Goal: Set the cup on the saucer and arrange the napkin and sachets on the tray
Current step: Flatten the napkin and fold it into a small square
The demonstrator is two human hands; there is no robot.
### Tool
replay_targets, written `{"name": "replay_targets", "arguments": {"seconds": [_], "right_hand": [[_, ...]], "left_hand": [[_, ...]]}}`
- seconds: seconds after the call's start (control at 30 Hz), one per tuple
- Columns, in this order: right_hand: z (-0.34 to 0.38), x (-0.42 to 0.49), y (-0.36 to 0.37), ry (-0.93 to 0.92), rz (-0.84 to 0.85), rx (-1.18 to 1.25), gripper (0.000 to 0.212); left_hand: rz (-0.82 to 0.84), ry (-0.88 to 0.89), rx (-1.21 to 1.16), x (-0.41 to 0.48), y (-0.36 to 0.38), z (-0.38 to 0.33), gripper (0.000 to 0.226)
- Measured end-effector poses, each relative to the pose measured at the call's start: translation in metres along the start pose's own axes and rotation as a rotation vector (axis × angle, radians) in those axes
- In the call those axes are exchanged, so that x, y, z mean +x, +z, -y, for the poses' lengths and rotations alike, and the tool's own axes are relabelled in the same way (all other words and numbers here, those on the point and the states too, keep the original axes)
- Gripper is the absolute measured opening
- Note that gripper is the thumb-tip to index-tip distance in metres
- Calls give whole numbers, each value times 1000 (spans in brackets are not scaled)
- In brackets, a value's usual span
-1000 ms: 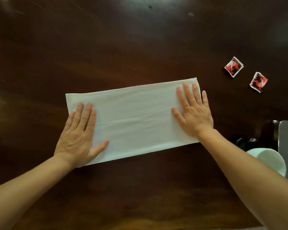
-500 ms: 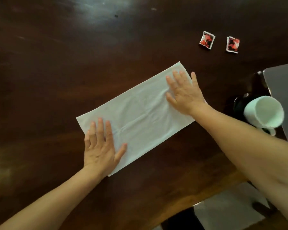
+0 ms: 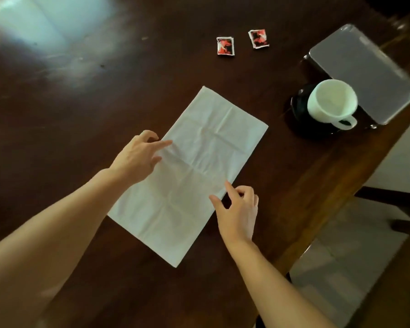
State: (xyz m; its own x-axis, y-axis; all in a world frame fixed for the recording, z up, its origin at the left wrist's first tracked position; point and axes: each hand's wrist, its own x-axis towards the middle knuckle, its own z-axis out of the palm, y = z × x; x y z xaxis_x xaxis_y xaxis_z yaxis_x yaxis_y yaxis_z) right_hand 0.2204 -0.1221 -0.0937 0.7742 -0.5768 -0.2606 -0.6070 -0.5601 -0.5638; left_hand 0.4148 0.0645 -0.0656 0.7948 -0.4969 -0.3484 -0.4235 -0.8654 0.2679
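Note:
A white napkin [image 3: 194,166] lies flat and creased on the dark wooden table, folded into a long rectangle that runs diagonally. My left hand [image 3: 139,156] hovers at its left long edge, fingers loosely spread, index tip over the cloth. My right hand [image 3: 238,209] is at the right long edge, thumb and index finger apart beside the hem. Neither hand holds anything. A white cup [image 3: 331,102] stands on a dark saucer [image 3: 298,112] at the right. Two red-and-black sachets [image 3: 225,45] [image 3: 259,38] lie on the table beyond the napkin. A grey metal tray [image 3: 365,67] sits behind the cup.
The table's [image 3: 81,102] right edge runs diagonally close to the tray and saucer, with pale floor below. A dark chair frame [image 3: 393,197] shows under that edge. Window glare brightens the far left of the tabletop.
My view has swung, so the napkin now lies more steeply diagonal. Both palms have lifted off the cloth and moved to its long edges, fingers curled.

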Motion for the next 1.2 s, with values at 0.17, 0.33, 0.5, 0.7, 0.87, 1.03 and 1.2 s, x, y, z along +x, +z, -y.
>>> {"name": "replay_targets", "arguments": {"seconds": [0.17, 0.33, 0.5, 0.7, 0.87, 1.03, 1.2], "right_hand": [[0, 10, 0, 94, -78, 76, 52], [0, 19, -3, 161, -35, 117, 47], [2, 23, -7, 155, -18, 102, 40], [4, 35, -13, 179, 11, 107, 21], [6, 39, -30, 5, 43, 1, 13], [23, 55, -69, -160, 23, -48, 12], [65, 79, -115, -289, -72, -60, 10]], "left_hand": [[-4, 20, -47, 12, -2, 5, 42], [80, 10, -5, 21, -18, 6, 40], [89, -65, 24, 25, -23, 2, 26], [0, -177, 52, 7, -14, -9, 17], [-18, -168, 58, -17, -14, -19, 16], [-112, -125, 9, -36, -47, -31, 15], [-248, -117, 11, -44, -97, -44, 18]]}}
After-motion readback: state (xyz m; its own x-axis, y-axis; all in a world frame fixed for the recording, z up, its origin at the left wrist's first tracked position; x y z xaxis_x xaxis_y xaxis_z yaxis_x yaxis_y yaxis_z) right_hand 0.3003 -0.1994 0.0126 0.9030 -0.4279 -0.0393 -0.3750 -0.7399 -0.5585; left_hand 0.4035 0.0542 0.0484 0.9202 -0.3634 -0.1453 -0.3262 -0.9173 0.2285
